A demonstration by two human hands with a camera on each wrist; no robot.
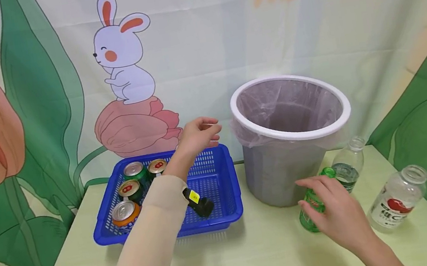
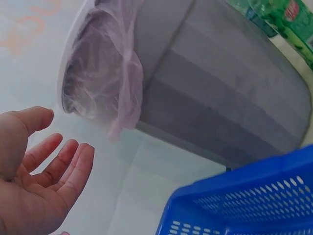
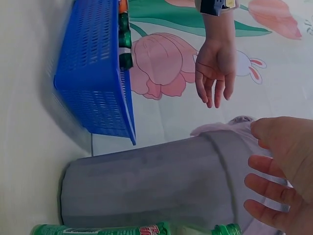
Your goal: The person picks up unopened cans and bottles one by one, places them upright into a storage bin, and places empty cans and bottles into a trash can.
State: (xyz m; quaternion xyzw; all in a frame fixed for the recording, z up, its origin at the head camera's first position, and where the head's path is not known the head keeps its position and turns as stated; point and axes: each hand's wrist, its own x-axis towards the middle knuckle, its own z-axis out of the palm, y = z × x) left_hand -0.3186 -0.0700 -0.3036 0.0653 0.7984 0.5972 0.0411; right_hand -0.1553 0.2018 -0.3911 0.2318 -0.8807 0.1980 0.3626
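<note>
The green translucent plastic bottle stood on the pale-green table, just beside the tapered grey plastic bin, whose filmy liner lapped over the white rim, presumably against slipping. Left of that sat a blue slotted plastic basket. The left hand hung empty, relaxed; the right hand, loosely spread by the bottle, gripped nothing I could see. Shiny metal cans stood in the basket, its walls likely corralling them
</note>
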